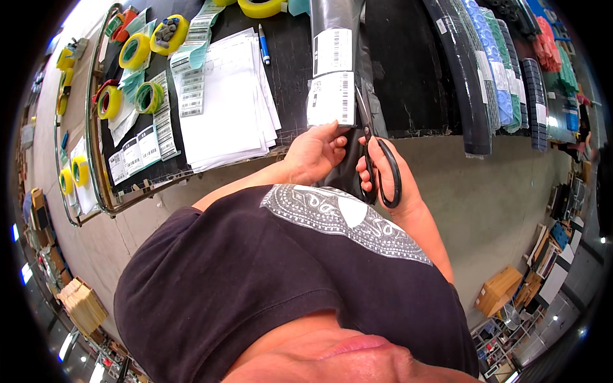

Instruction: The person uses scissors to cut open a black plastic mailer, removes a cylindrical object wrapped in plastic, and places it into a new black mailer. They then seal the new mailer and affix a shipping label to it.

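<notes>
One left hand (pixel 316 152), fingers curled, thumb pinching the lower edge of a white label (pixel 332 101). One right hand (pixel 397 167), curled round black scissors (pixel 367 132), blades beside label. One grey plastic package (pixel 329 15), beneath label, on the counter (pixel 408 76).

A messy pile of white paper (pixel 233 96) sits on the black table (pixel 408 76). A strip of labels (pixel 192 89) lies on its left side, and a blue and white pen (pixel 264 46) is close to its top right. Farther left are yellow tape rolls (pixel 144 54), and 1 has gray lumps (pixel 167 32) in it. On the right, a long black roll (pixel 464 83) pokes past the table's edge, near a blue roll (pixel 496 67). A brown box (pixel 498 292) is at the lower right.
</notes>
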A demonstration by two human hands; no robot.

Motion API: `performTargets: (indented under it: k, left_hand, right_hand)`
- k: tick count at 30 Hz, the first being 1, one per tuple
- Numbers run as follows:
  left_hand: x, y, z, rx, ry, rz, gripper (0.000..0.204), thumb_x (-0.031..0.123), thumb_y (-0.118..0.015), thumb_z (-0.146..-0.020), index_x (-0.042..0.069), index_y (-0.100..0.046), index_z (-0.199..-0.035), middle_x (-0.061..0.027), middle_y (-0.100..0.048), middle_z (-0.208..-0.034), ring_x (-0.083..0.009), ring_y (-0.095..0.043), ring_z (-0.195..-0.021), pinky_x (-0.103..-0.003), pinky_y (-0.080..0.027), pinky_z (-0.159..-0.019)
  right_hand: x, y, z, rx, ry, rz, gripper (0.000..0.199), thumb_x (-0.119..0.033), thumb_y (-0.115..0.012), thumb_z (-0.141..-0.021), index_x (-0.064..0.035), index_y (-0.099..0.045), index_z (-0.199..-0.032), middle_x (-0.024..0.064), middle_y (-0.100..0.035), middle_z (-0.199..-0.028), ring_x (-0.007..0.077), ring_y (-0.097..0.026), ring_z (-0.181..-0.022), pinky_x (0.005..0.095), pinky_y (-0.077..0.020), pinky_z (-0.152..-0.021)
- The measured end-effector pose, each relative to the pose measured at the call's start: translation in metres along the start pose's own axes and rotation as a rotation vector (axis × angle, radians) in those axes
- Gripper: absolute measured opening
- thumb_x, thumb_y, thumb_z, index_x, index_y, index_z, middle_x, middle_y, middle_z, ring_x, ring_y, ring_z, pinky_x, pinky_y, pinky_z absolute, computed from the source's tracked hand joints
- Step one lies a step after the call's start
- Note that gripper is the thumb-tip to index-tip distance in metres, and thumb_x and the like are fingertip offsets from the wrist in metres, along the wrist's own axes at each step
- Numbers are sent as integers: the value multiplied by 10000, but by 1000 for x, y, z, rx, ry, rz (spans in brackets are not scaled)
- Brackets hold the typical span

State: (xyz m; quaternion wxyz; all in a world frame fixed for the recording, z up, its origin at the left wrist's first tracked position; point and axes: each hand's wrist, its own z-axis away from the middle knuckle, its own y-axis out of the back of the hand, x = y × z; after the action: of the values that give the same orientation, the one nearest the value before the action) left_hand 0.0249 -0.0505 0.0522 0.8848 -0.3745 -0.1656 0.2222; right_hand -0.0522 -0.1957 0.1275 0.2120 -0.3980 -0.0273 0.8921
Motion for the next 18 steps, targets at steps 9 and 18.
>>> performTargets:
  k: [9,18]
  left_hand:
    - [33,-2,15,9,-1396,-1781,380,215,-857,-697,61,-602,-933,-90,-617,-1014,-273,-573,-920,-372,-470,-805]
    - [35,-12,-16,-93,-1534,-1853,647,117,-828,-574,67,-581,-1170,-101,-595,-1195,-344,-513,-1195,-427,-433,-1011]
  right_hand:
    - [-3,2,2,-5,45,64,380,-371,-578,-991,-17,-534,-1122,15,-537,-739,51,-495,-592,191,-428,-484]
    - [-5,5,3,-9,29,129,380,-369,-532,-1015,-23,-539,-1171,22,-563,-772,65,-500,-625,201,-432,-544]
